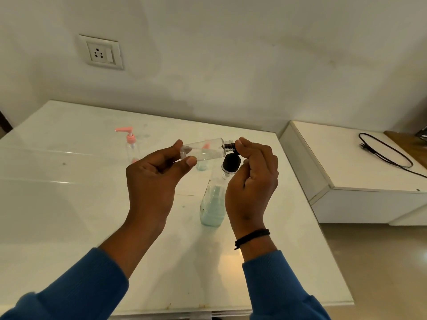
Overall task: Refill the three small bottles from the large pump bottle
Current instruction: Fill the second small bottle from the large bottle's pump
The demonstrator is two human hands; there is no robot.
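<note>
Head view: above the white table (69, 204), the left hand (152, 181) pinches the base of a clear small bottle (205, 150) held sideways; the right hand (253, 179) pinches its threaded neck. Just below stands the large bottle (213, 202) with pale blue liquid and a black top. A pink-pump bottle (132, 146) stands further left

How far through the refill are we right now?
Early. Nothing looks refilled. In hand: left hand holds an empty clear small bottle sideways while right hand pinches its neck. Left: filling it and the pink-pump small bottle from the large bottle.
</note>
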